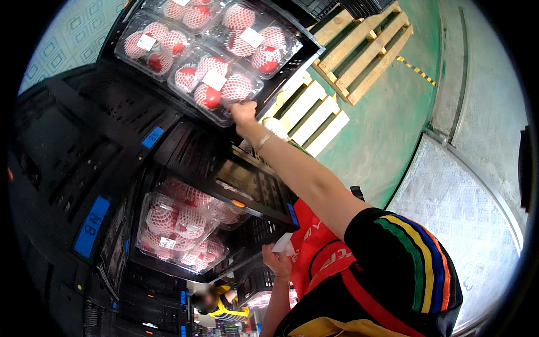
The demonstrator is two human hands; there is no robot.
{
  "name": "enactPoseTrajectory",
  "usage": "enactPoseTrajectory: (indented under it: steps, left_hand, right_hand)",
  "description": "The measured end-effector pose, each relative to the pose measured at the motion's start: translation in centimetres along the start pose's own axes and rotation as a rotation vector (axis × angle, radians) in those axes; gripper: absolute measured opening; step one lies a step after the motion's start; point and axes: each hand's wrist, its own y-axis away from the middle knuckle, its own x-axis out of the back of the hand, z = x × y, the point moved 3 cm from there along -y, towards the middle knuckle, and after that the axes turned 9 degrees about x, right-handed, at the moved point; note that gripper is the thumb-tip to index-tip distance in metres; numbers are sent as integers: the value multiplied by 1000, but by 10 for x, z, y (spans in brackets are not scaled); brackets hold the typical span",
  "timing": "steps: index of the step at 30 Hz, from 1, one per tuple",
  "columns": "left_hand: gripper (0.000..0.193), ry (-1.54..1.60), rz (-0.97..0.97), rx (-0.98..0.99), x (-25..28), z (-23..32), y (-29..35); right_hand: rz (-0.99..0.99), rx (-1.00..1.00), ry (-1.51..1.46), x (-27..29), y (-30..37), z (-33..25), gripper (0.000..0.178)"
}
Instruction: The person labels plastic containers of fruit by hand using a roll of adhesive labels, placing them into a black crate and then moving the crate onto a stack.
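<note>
My right hand [243,115] reaches up to a black crate of clear plastic fruit boxes. Its fingers are curled closed at the near corner of one clear plastic fruit box [215,80], which holds red round fruit in white foam nets and bears a white label. Other such boxes [149,44] lie beside it in the upper crate [292,62]. Down by the red apron [314,247], my left hand [276,262] is closed on a small white paper-like piece [283,245]. More netted fruit boxes [174,224] are stacked in the lower black crate, left of that hand.
Stacked black crates [67,112] with blue tags fill the left side. Wooden pallets [362,50] lie on the green floor [370,135] at the upper right. A pale metal-looking panel [449,208] stands to the right. Another person [210,300] in a yellow-trimmed top is at the bottom.
</note>
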Motion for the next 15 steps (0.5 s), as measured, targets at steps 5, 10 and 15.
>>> enactPoseTrajectory:
  steps: [5, 10, 15]
  left_hand:
    - [15, -99, -53, -7, 5, 7, -5]
    - [11, -67, -139, 95, 8, 19, -5]
    - [12, -133, -110, -19, 8, 21, -5]
  right_hand:
    - [-85, 232, 52, 5, 78, -46, 59]
    - [-182, 180, 48, 2, 101, -75, 68]
    - [-205, 137, 63, 4, 105, -87, 66]
